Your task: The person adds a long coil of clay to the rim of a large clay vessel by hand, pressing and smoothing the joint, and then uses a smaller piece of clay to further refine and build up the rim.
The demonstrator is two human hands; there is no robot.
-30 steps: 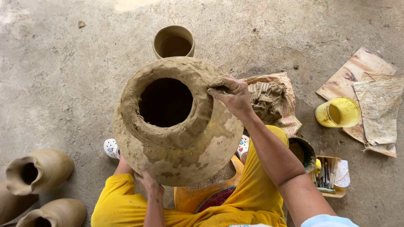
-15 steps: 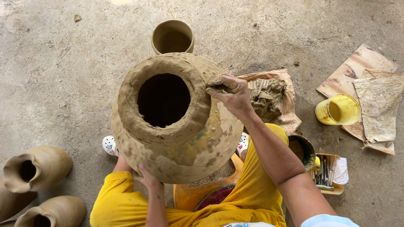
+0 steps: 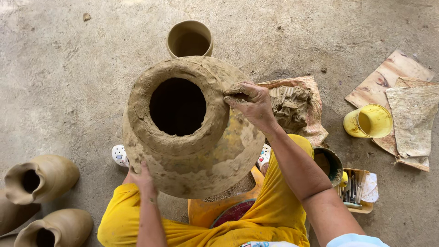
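Right hand (image 3: 251, 103) presses a wad of wet clay (image 3: 235, 88) against the rim of the large clay jar (image 3: 192, 132) held over the person's lap, left hand (image 3: 142, 177) flat against its lower wall, grasping nothing.

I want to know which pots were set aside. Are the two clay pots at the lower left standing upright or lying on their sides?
On their sides. The two clay pots lie on the concrete floor with their dark mouths facing sideways, not upward.
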